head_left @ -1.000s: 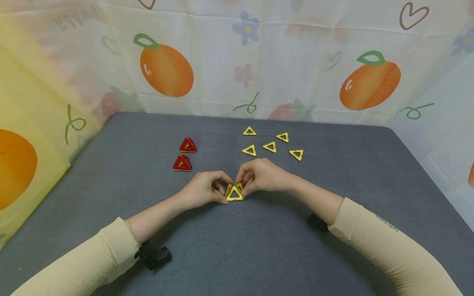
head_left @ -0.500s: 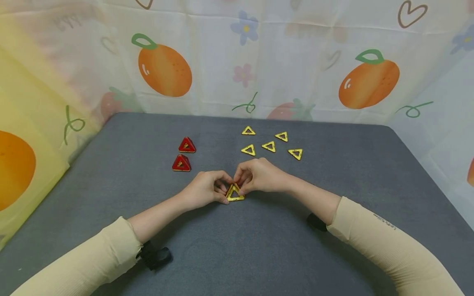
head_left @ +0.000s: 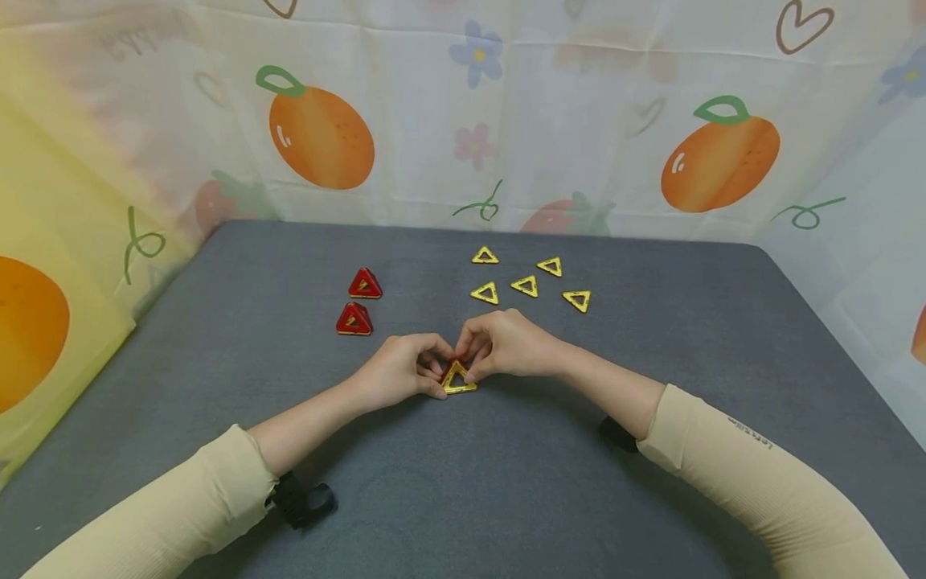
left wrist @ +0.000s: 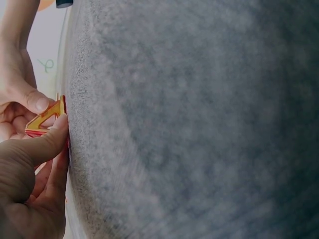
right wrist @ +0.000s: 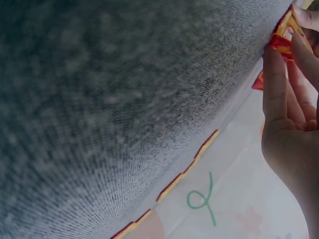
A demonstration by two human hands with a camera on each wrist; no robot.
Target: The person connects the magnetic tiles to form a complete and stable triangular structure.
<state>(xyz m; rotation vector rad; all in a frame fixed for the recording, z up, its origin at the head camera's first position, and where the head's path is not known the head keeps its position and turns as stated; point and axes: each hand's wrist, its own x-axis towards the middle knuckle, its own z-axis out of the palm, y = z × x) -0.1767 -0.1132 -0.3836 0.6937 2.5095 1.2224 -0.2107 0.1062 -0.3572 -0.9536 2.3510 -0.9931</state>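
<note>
At the middle of the table, a small pyramid of yellow triangular magnetic tiles (head_left: 459,388) stands between both hands. My left hand (head_left: 394,372) holds its left side between thumb and fingers. On the other side, my right hand (head_left: 510,344) pinches the upper right part with thumb and fingertips. In the left wrist view the tile pyramid (left wrist: 34,127) shows a yellow face with a triangular hole and a red edge, my left thumb pressing on it. The right wrist view shows its red and yellow sides near my right fingers (right wrist: 275,74). The pyramid's back is hidden by the hands.
Two red tile pyramids (head_left: 354,320) stand left of and beyond my left hand. Several loose yellow triangular tiles (head_left: 524,286) lie flat beyond my right hand. The grey table (head_left: 463,498) ends at a patterned cloth (head_left: 579,121) behind.
The yellow side tiles, splayed outward a second ago, now lean in against the front tile. My right fingers have shifted slightly left with them; the left hand stays almost still.
</note>
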